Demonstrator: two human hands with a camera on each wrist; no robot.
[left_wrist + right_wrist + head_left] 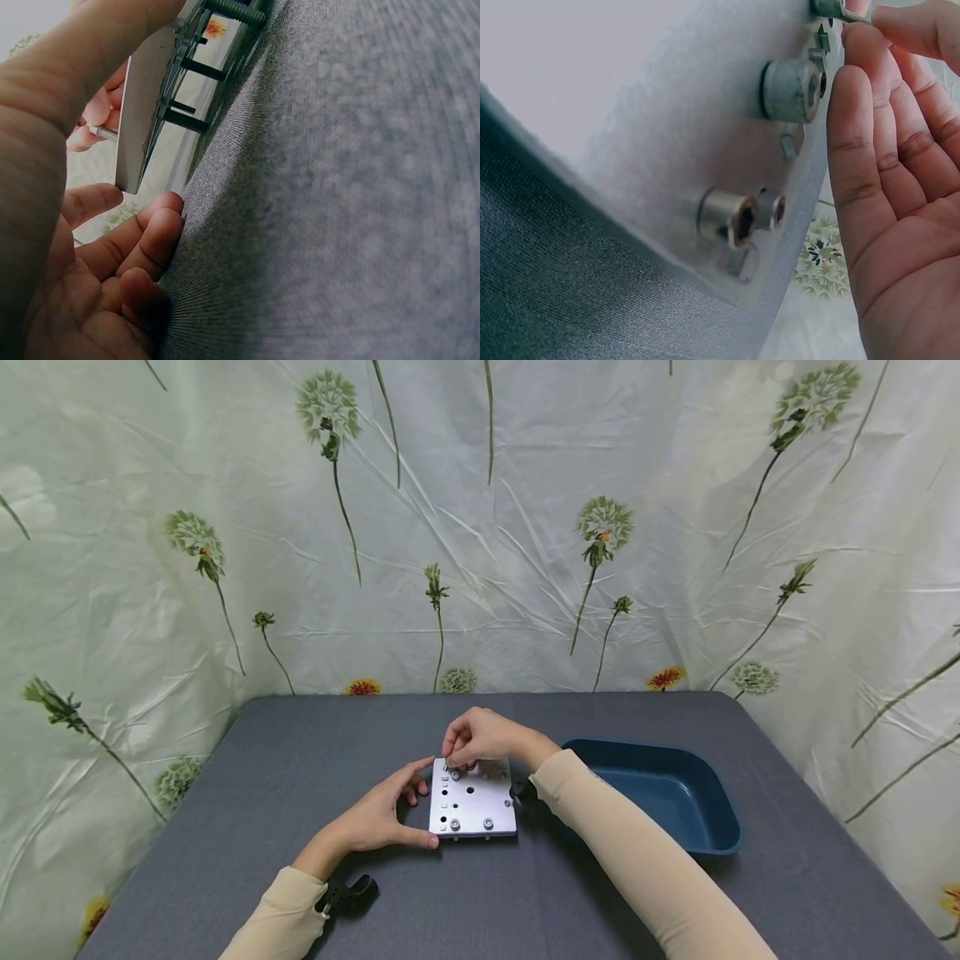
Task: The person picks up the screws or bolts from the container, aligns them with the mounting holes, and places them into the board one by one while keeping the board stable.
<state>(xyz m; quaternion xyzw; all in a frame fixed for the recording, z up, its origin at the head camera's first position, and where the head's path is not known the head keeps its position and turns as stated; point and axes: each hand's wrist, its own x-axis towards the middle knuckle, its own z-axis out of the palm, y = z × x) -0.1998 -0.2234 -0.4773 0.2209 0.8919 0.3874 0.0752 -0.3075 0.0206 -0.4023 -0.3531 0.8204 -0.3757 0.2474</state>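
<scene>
A square silver metal plate with holes and several socket-head bolts lies raised off the grey cloth; threaded shanks stick out beneath it. My left hand holds the plate's left side, thumb at the near corner and index finger at the far corner, the other fingers loosely bent. Over the far left corner, my right hand pinches a small metal screw between thumb and index finger. Most of that screw is hidden by the fingers, and I cannot tell whether its tip sits in a hole.
A dark blue plastic bin stands right of the plate, partly covered by the right forearm. Grey cloth covers the table, with a flower-patterned curtain behind it. A black strap mount is on the left wrist.
</scene>
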